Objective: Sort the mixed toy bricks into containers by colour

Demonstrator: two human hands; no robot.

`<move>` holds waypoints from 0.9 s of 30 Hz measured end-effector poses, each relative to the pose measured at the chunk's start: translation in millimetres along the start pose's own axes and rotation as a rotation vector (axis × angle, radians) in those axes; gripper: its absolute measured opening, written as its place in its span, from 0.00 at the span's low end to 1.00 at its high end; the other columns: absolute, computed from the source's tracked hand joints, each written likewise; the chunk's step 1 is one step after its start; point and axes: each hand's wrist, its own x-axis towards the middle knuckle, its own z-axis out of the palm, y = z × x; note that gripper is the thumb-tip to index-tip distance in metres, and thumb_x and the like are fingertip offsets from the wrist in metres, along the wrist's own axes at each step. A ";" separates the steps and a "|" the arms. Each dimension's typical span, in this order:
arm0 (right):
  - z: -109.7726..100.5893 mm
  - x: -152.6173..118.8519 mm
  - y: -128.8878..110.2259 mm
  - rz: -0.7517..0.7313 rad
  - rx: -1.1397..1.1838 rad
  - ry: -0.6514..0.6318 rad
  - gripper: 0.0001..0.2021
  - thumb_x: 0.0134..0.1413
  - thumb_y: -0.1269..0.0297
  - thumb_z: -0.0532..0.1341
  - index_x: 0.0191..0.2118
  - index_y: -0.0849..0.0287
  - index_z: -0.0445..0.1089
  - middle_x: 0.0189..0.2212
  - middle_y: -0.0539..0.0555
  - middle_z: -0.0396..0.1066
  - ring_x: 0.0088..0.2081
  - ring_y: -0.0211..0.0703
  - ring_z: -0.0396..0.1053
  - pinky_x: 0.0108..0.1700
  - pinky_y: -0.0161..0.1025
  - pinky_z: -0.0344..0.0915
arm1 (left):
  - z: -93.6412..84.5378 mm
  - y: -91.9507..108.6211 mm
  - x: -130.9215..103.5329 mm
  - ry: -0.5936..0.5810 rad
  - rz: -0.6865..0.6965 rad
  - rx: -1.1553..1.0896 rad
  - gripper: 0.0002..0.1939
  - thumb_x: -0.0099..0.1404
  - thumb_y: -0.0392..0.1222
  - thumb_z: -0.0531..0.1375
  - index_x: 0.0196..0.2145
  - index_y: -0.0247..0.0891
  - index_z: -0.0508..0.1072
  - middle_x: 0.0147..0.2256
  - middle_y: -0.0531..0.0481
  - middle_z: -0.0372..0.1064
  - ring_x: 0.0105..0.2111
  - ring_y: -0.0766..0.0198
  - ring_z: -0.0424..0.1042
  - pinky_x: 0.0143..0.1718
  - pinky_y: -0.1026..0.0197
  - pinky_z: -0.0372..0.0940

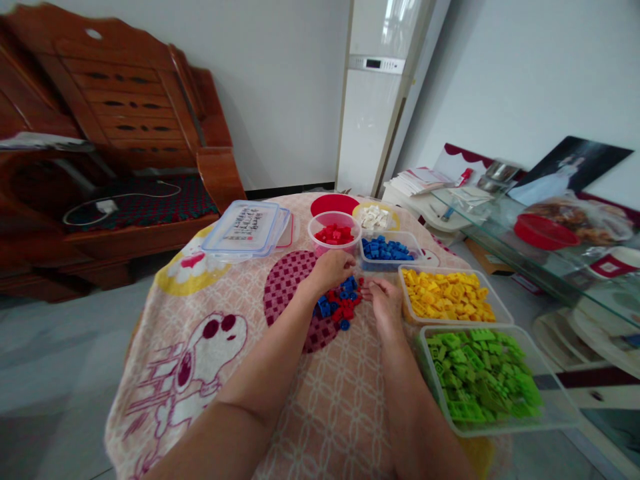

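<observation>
A loose pile of red and blue bricks (pixel 344 303) lies on the patterned tablecloth. My left hand (pixel 331 269) is over the pile's far edge, just in front of the round tub of red bricks (pixel 335 235); its fingers are bent and what they hold, if anything, is too small to name. At the pile's right side is my right hand (pixel 383 295), its fingertips close to a red brick. Beyond it stands a clear box of blue bricks (pixel 387 248). Boxes of yellow bricks (pixel 447 295) and green bricks (pixel 483 375) stand to the right.
Stacked clear lids (pixel 245 230) lie at the table's back left. White pieces (pixel 375 217) sit at the back beside a red round lid (pixel 334 204). A glass shelf (pixel 500 233) with a red bowl (pixel 546 231) is on the right; a wooden chair (pixel 120 100) stands left.
</observation>
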 end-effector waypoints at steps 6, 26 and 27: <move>-0.4 -1.1 -0.9 -0.015 -0.011 -0.001 0.11 0.42 0.57 0.61 0.30 0.56 0.77 0.26 0.55 0.79 0.26 0.49 0.76 0.31 0.45 0.73 | 12.0 -5.0 -0.4 -0.115 0.021 0.081 0.10 0.63 0.38 0.64 0.40 0.39 0.85 0.36 0.44 0.81 0.39 0.56 0.78 0.43 0.60 0.69; 0.3 -0.3 0.2 -0.016 0.020 -0.008 0.10 0.41 0.58 0.62 0.29 0.57 0.77 0.24 0.53 0.78 0.25 0.46 0.74 0.29 0.43 0.72 | 51.2 6.3 23.7 0.344 -0.031 -0.919 0.24 0.62 0.32 0.61 0.56 0.31 0.76 0.46 0.39 0.80 0.41 0.58 0.81 0.45 0.56 0.77; 0.5 -0.1 0.7 -0.013 0.027 -0.010 0.10 0.41 0.58 0.62 0.29 0.57 0.77 0.24 0.53 0.78 0.25 0.46 0.74 0.29 0.43 0.72 | 54.6 7.2 24.6 0.348 -0.009 -0.914 0.26 0.61 0.31 0.60 0.58 0.31 0.74 0.49 0.38 0.79 0.44 0.57 0.81 0.48 0.55 0.76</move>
